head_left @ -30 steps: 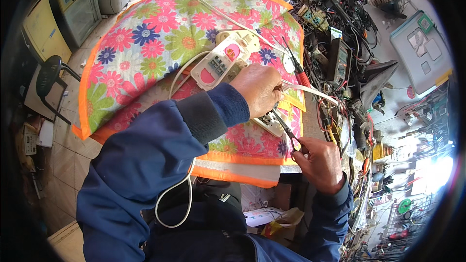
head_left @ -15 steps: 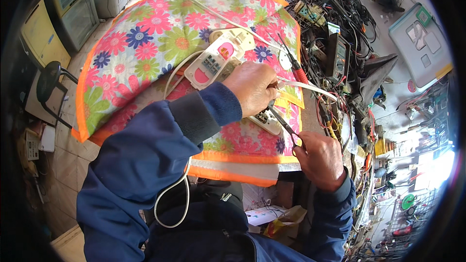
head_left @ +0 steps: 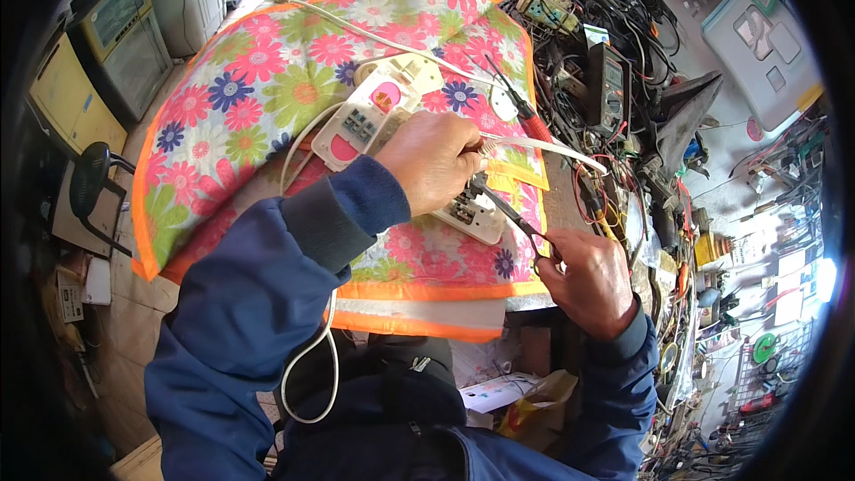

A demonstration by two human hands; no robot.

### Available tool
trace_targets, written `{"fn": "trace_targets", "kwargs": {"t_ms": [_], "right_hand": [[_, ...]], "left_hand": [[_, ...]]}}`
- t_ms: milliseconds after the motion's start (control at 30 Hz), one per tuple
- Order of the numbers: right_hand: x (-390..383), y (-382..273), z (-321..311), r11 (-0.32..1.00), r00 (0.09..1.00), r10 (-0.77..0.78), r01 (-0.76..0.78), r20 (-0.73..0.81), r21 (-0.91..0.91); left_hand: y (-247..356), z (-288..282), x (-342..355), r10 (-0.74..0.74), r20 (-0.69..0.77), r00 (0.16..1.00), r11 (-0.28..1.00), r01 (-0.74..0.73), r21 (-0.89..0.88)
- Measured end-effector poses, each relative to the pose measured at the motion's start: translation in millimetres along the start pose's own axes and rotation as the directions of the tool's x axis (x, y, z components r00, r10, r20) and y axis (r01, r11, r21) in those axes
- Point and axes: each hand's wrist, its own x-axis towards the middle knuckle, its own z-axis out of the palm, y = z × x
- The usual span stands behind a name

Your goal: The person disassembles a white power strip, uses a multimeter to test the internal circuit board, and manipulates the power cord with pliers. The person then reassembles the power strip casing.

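My left hand (head_left: 432,165) pinches the stripped end of a white cable (head_left: 557,147) over an opened white power strip (head_left: 472,218), whose inner parts are exposed. My right hand (head_left: 592,276) is closed on the handles of dark scissors (head_left: 521,224), their blades reaching toward my left fingertips; the tips are partly hidden. Behind my left hand lies another white power-strip part (head_left: 352,129) with pink panels and switches. A red-handled tool (head_left: 530,118) with dark prongs rests at the right. All lie on a flowered cloth (head_left: 223,125) with orange edging.
A heap of tangled wires and electronic parts (head_left: 623,0) runs along the right, with a multimeter (head_left: 610,89) and a grey case (head_left: 757,53). A white cord (head_left: 329,365) loops down by my left sleeve. A black chair (head_left: 89,183) and cabinets (head_left: 125,49) stand at the left.
The whole scene has shifted somewhat leftward in the view, both hands with it. My left hand still pinches the cable and my right hand still holds the scissors.
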Motion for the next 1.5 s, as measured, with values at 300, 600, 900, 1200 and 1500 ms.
{"fn": "trace_targets", "kwargs": {"t_ms": [300, 600, 900, 1200, 1500], "right_hand": [[6, -3, 1, 0.997, 1.0, -0.025, 0.025, -0.001, -0.071], [10, -6, -3, 0.989, 0.998, -0.062, 0.065, 0.025, -0.131], [9, 0, 2, 0.983, 0.993, -0.119, 0.118, -0.002, -0.142], [8, 5, 4, 0.985, 0.993, -0.114, 0.11, -0.023, -0.136], [10, -1, -7, 0.997, 0.998, -0.018, 0.022, 0.055, -0.068]], "left_hand": [[0, 1, 0, 0.036, -0.002, 0.999, 0.999, -0.036, 0.018], [0, 1, 0, 0.014, 0.011, 1.0, 1.0, -0.014, 0.012], [2, 0, -1, 0.008, 0.023, 1.0, 1.0, -0.009, 0.006], [1, 1, 1, 0.01, 0.023, 1.0, 1.0, -0.011, 0.021], [-1, 2, 1, 0.001, -0.001, 1.0, 1.0, -0.001, 0.017]]}}
